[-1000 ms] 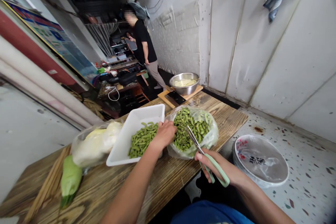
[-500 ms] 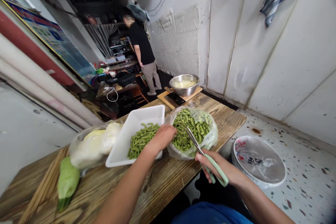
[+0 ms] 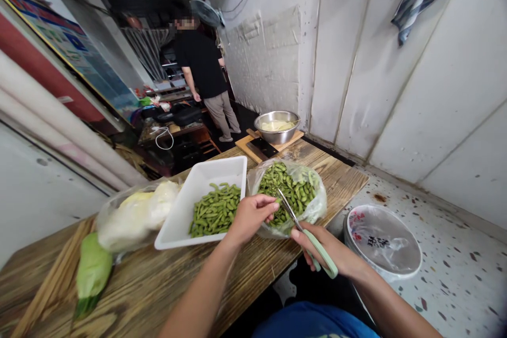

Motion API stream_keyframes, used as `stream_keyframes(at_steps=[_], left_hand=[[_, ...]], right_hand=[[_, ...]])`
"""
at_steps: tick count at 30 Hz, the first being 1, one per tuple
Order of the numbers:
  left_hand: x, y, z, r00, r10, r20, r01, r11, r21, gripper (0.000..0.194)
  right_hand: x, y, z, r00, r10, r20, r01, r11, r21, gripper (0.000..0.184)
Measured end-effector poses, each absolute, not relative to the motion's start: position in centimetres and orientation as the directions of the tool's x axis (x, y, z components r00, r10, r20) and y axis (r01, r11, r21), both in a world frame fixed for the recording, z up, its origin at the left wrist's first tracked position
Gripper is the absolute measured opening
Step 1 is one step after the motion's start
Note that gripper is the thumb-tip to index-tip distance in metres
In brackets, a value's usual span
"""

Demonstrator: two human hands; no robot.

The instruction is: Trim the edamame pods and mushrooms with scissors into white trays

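Note:
My right hand (image 3: 319, 247) grips scissors (image 3: 322, 253) with pale green handles, their metal blades pointing up and left over the pods. Close to the blade tips, my left hand (image 3: 253, 216) has thumb and fingers pinched together; what lies between them is too small to make out. Beneath both hands, a clear plastic bag (image 3: 319, 206) lies open, full of green edamame pods (image 3: 291, 185). To its left a white plastic tray (image 3: 174, 216) holds more edamame pods (image 3: 216, 210).
A steel bowl (image 3: 278, 134) stands on a wooden board beside a dark cleaver (image 3: 263, 147) at the far end of the table. Bagged pale vegetables (image 3: 137, 216) and a green squash (image 3: 94, 269) lie left. A lined bucket (image 3: 383, 243) stands right; a person (image 3: 204, 66) stands beyond.
My left hand has moved right and slightly down from the bag's left edge, closer to the scissor blades. The right hand still holds the scissors. The person behind has turned and shifted left.

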State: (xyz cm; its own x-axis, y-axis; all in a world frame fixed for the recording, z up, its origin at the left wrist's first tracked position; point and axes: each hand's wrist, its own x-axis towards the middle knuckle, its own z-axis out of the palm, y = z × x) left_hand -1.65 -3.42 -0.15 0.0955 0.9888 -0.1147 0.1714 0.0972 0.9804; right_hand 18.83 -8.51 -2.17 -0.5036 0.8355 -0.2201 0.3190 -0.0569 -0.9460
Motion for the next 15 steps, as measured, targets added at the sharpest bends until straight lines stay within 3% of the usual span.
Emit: stream_keyframes(at_steps=[7,15], left_hand=[[-0.97,-4.19,-0.19,0.097,0.987,-0.126,0.096,0.117,0.988,0.029],[-0.64,-4.26,-0.70,0.103,0.980,-0.169,0.017,0.168,0.986,0.033]], right_hand=[[18.39,-8.57,-1.73,-0.497,0.836,-0.232,0.305,-0.082,-0.949,0.063],[18.42,-8.31,-1.93,-0.442,0.862,-0.250,0.383,-0.071,-0.921,0.055]])
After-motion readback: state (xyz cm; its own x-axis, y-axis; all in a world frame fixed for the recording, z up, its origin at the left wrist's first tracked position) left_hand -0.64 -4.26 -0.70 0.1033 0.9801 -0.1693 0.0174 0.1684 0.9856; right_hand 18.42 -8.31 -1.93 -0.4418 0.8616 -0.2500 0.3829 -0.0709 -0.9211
